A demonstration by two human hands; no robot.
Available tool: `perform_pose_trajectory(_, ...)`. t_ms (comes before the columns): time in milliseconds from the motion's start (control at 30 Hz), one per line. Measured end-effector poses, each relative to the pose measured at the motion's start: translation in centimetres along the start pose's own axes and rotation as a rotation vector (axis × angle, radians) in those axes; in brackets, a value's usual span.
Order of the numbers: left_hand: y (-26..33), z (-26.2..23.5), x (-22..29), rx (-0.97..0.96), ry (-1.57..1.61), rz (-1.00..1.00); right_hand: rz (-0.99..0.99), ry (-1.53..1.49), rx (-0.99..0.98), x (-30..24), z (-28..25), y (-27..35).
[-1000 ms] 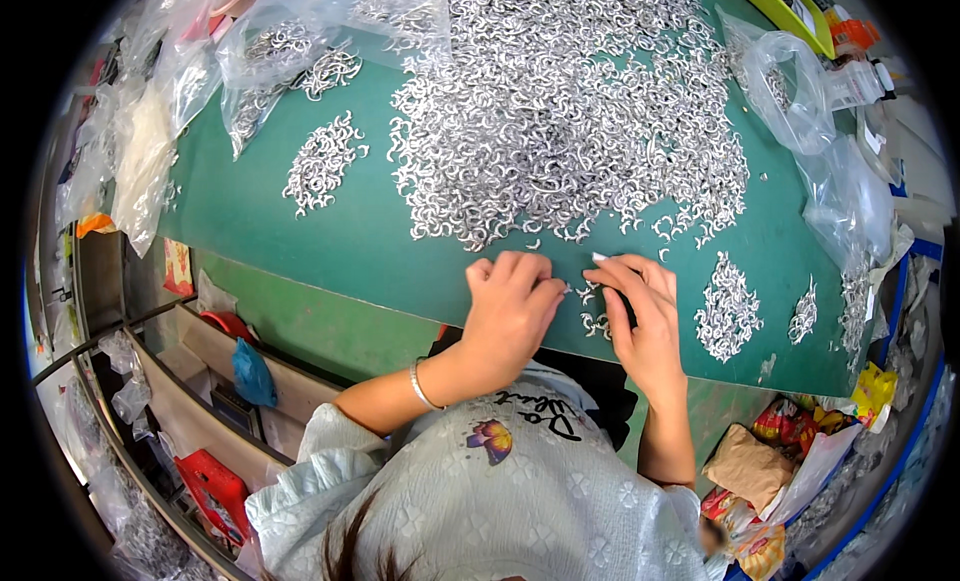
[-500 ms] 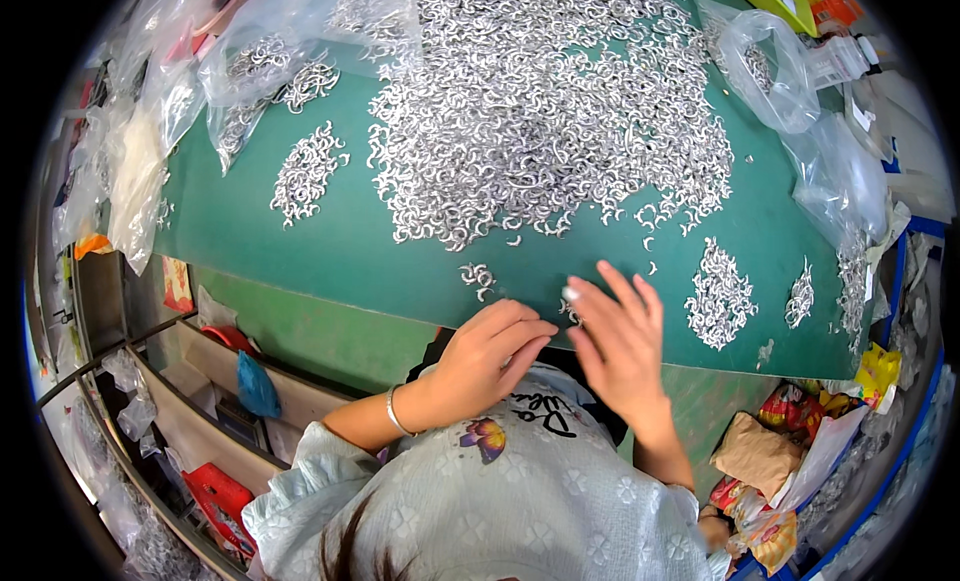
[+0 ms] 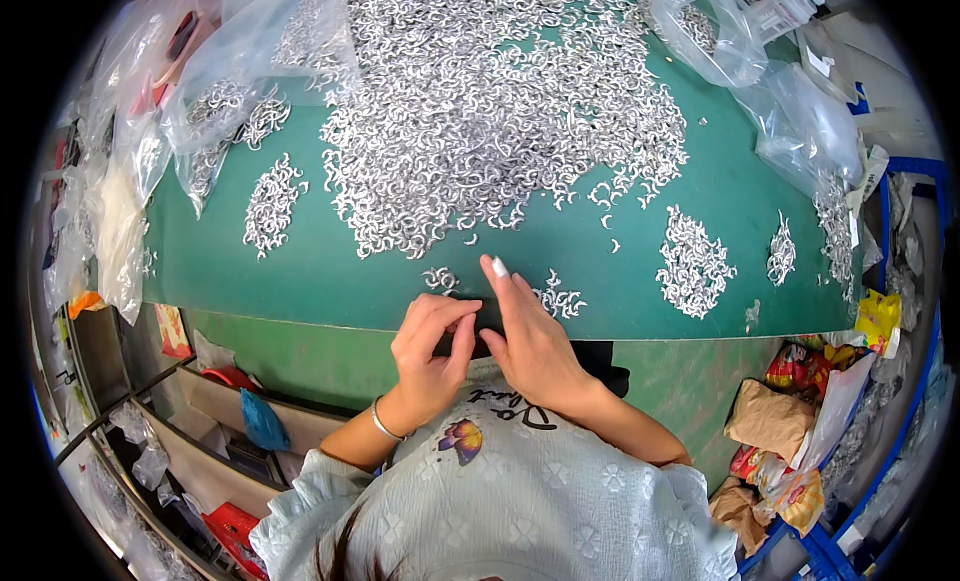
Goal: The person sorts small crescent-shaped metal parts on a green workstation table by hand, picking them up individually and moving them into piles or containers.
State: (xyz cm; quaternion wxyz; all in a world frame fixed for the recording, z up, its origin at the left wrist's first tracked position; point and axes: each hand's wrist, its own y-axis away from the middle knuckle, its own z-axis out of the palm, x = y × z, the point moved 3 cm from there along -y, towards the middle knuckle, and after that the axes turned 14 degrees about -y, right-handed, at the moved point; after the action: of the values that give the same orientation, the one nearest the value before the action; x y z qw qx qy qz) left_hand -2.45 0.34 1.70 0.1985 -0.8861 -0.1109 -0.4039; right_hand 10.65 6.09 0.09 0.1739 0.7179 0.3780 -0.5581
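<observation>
Since the frame half a second back, right hand (image 3: 540, 346) has shifted left, close in beside left hand (image 3: 428, 346); a near cluster of curved pieces (image 3: 558, 297), partly hidden then, now shows clear of its fingers. From the left: clear plastic bag (image 3: 262, 36) lies over the far left corner of the surface (image 3: 345, 291), more silvery pieces visible in and under it. Nearer, toward the left edge, an oval heap (image 3: 272, 209), well apart from the main pile (image 3: 480, 121), which spreads across the far middle, a few strays off its near side. Below the surface's near edge at left, a blue bag (image 3: 263, 419) in a compartment. Left wrist wears a bracelet (image 3: 378, 421). Left hand at the near edge: fingers curled, thumb and forefinger drawn toward each other; cannot tell whether a piece is gripped between them. A small group of pieces (image 3: 440, 279) lies just beyond its knuckles. Right hand, also at the near edge: fingers extended, thumb apart, released, no piece seen in them; one fingertip white. The near cluster sits just right of those fingers. Farther right, near the near edge, a larger heap (image 3: 695, 263), then a narrow heap (image 3: 781, 249) closer to the right edge. Beyond, a second clear bag (image 3: 805, 131) along the right edge, a white bottle (image 3: 785, 11) by the far right corner.
</observation>
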Motion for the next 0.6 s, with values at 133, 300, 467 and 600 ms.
perform_pose_trajectory(133,0.3,0.4,-0.5,-0.011,-0.030,0.041,0.075,0.026,0.045,0.0,-1.6,0.5)
perform_pose_trajectory(300,0.5,0.6,-0.6,-0.022,-0.022,0.008,0.084,0.075,0.133,0.6,-3.3,1.5)
perform_pose_trajectory(467,0.5,0.7,-0.5,-0.040,-0.028,0.014,0.099,0.090,0.185,1.0,-5.0,2.1)
perform_pose_trajectory(600,-0.9,1.8,0.2,-0.123,-0.094,0.115,0.093,0.057,0.191,1.5,-6.2,2.8)
